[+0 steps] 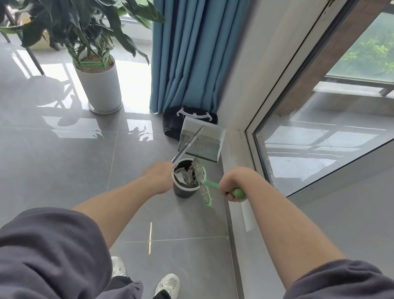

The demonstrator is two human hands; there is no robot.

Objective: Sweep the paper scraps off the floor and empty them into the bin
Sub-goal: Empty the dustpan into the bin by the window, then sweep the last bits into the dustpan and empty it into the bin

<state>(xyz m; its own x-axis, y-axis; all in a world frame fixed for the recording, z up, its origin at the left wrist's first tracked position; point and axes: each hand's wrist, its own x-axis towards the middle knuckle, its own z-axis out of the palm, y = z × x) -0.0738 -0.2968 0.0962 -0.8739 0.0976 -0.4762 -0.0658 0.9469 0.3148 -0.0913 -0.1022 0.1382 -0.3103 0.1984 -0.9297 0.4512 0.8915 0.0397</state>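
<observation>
Head view, entry by entry. Your left hand [159, 177]: back toward the camera and fingers hidden, but the metal pole of the dustpan [202, 138] ends in it, so it reads as gripping that pole. Your right hand [230, 187]: fist wrapped round the green handle of the hand broom [204, 188], whose bristle head lies across the near-right rim of the bin [183, 192]. Dustpan: grey tray tipped up just beyond the bin, its lower lip close to the far rim, and the face you can see looks bare. Paper scraps [182, 175]: crumpled pale pieces lying inside the bin on its dark liner. Grey tiled floor [38, 152]: no scraps showing on any tile in sight, though the ground under your arms and sleeves is hidden. Nearby: blue curtain [192, 47], a black bag [171, 123] at its foot, a potted plant [101, 85] to the left. Judged status: sweeping and emptying look all but finished. What seems left is brushing any last bits off the pan's lip, then setting both tools down.
</observation>
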